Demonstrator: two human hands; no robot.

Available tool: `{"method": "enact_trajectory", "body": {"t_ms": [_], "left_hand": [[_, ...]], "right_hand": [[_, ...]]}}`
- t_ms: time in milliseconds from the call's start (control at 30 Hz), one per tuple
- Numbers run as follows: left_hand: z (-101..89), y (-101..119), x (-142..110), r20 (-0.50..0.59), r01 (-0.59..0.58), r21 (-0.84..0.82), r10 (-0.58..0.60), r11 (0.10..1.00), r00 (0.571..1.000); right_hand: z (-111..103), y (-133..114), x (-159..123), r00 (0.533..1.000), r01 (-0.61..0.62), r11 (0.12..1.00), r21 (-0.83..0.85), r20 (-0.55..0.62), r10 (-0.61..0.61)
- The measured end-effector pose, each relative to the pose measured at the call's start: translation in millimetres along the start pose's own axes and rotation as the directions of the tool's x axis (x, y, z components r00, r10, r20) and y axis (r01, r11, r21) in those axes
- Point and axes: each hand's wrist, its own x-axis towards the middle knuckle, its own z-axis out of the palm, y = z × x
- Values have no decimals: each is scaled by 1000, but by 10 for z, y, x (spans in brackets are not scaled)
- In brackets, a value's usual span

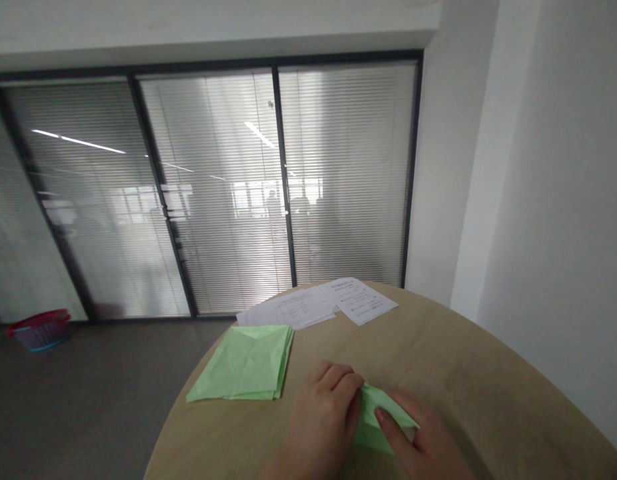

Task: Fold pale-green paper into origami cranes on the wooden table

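A folded piece of light green paper lies between my two hands near the front of the round table. Curled over its left edge, my left hand is closed on the paper, its thumb hidden. My right hand grips the right side, thumb on top and fingers behind the paper. Part of the sheet is covered by my hands. To the left rests a stack of creased green paper squares, apart from both hands.
Printed white sheets lie at the table's far edge, with another printed page overlapping them. The wooden table has a curved rim. A red and blue basket stands on the floor at left. Glass panels with blinds rise behind.
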Motion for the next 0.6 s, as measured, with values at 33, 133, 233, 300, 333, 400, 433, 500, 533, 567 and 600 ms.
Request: {"method": "enact_trajectory", "body": {"t_ms": [33, 133, 233, 300, 333, 400, 433, 500, 533, 567, 600], "left_hand": [[-6, -13, 0, -18, -18, 3, 18, 1000, 1000], [-28, -35, -4, -111, -99, 48, 104, 994, 988], [-56, -26, -6, -149, -155, 125, 173, 980, 974], [-72, -12, 1, -115, -144, 171, 165, 975, 979], [-77, -6, 6, -88, -131, 188, 149, 974, 985], [-76, -1, 17, -40, -115, 202, 125, 973, 991], [-70, -2, 21, -18, -109, 202, 115, 973, 993], [-49, -9, 20, 11, -94, 199, 94, 975, 996], [-38, -13, 15, 18, -88, 199, 86, 976, 996], [-29, -18, 9, 21, -80, 199, 78, 977, 997], [-24, -23, 0, 21, -72, 196, 69, 978, 997]], "right_hand": [[-5, -3, -1, 1000, -6, 1000, 13, -22, 7], [-21, -13, -3, 999, -39, 997, 61, -33, 41], [-25, -28, -6, 996, -84, 990, 110, 14, 83], [-22, -33, -6, 995, -96, 989, 115, 20, 94], [-20, -33, -4, 996, -89, 990, 106, 12, 88], [-16, -25, 2, 997, -72, 995, 75, -13, 74], [-16, -20, 6, 998, -62, 996, 57, -27, 64], [-24, -8, 8, 998, -38, 999, 18, -56, 39], [-32, -2, 4, 998, -23, 1000, 0, -60, 23], [-42, 4, -4, 998, -3, 1000, -15, -57, 2], [-54, 13, -17, 999, 23, 999, -27, -42, -24]]}}
